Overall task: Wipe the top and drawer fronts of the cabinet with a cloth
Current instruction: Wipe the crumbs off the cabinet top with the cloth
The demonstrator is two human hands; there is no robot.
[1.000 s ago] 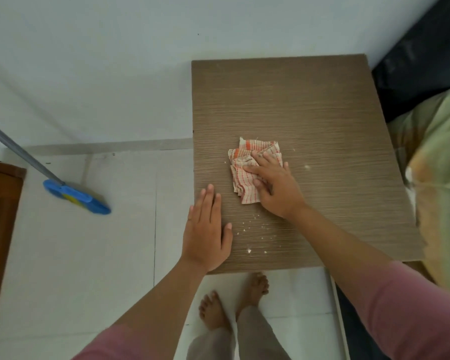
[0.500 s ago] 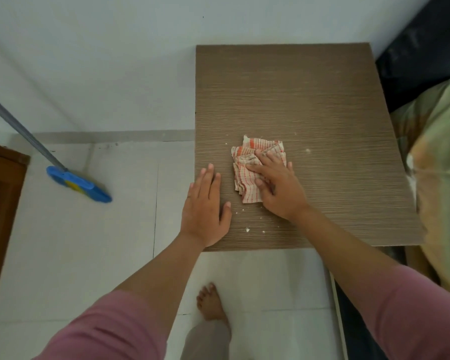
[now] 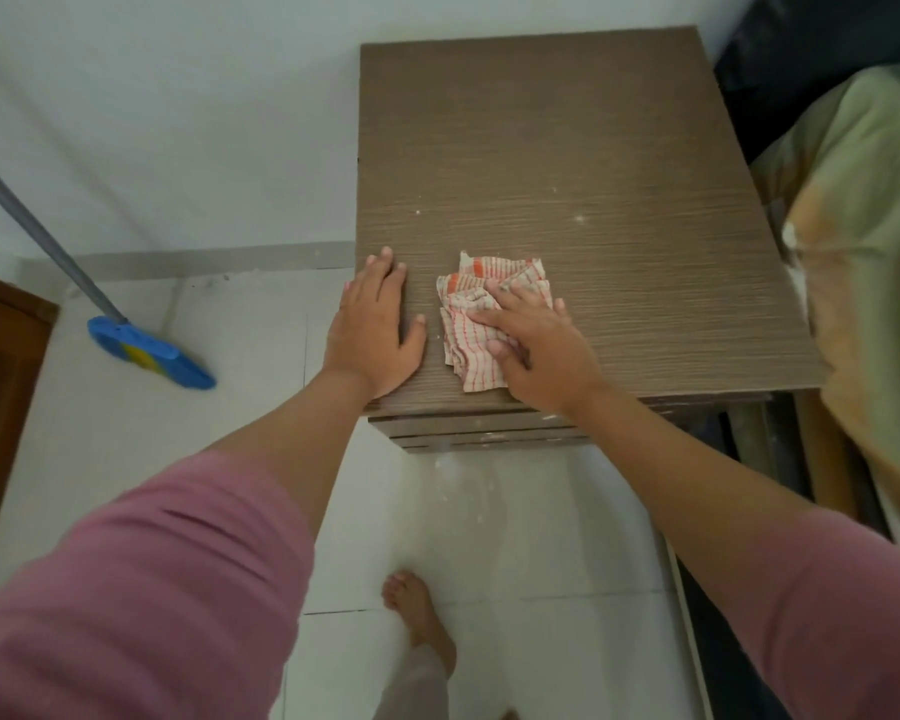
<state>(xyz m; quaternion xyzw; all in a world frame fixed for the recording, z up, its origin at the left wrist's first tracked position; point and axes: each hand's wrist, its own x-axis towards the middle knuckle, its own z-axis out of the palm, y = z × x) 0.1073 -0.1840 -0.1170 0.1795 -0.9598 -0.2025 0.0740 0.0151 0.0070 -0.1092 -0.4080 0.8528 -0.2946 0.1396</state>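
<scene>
Right hand (image 3: 544, 350) presses flat with fingers spread on the crumpled orange-and-white checked cloth (image 3: 481, 324), which sits near the front edge of the brown wood-grain cabinet (image 3: 567, 163) top. Left hand (image 3: 375, 330) lies palm down, open and empty, at the front left corner just beside the cloth. White crumbs (image 3: 579, 219) dot the top farther back. A blue-headed mop (image 3: 146, 353) rests on the white tiled floor (image 3: 126, 433).

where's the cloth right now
The cloth lies on the cabinet top near its front edge, pressed under the right hand, just right of the left hand.
</scene>
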